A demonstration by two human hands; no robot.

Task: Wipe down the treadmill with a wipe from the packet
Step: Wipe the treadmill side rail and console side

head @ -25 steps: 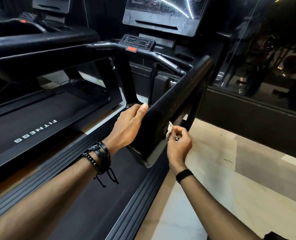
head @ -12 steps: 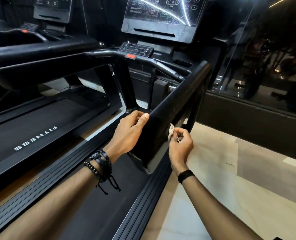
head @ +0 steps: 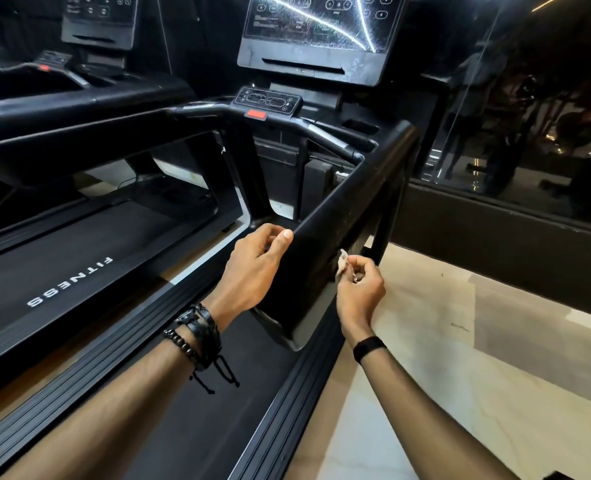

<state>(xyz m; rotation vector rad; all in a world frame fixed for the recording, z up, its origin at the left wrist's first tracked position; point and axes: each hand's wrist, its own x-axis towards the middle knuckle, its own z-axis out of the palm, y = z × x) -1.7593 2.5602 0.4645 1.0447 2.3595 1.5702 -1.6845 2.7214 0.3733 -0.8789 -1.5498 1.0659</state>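
1. While I watch through the head camera, the nearest things are two bare forearms reaching forward; the left wrist carries dark beaded and corded bracelets (head: pixel 197 336), the right wrist a plain black band (head: pixel 369 348).
2. Below them runs the ribbed black side rail (head: pixel 283 410) of the treadmill (head: pixel 325 237), with pale floor (head: pixel 460 341) to its right.
3. My left hand (head: pixel 252 271) sits at the inner face of the treadmill's broad black side arm, thumb laid along its top edge, fingers curled behind it; that grip is clamped on the arm.
4. My right hand (head: pixel 358 292) is at the outer face of the same arm, its grip pinched together on a small crumpled white wipe (head: pixel 341 263), which touches the black panel just below the top edge.
5. Farther along, the arm rises to a control pad with a red button (head: pixel 256 115).
6. Above it stands the console screen (head: pixel 321 22), streaked with bright reflections.
7. To the left lies a second treadmill (head: pixel 62 265), its belt lettered FITNESS.
8. A dark glass wall (head: pixel 529 116) stands far right.
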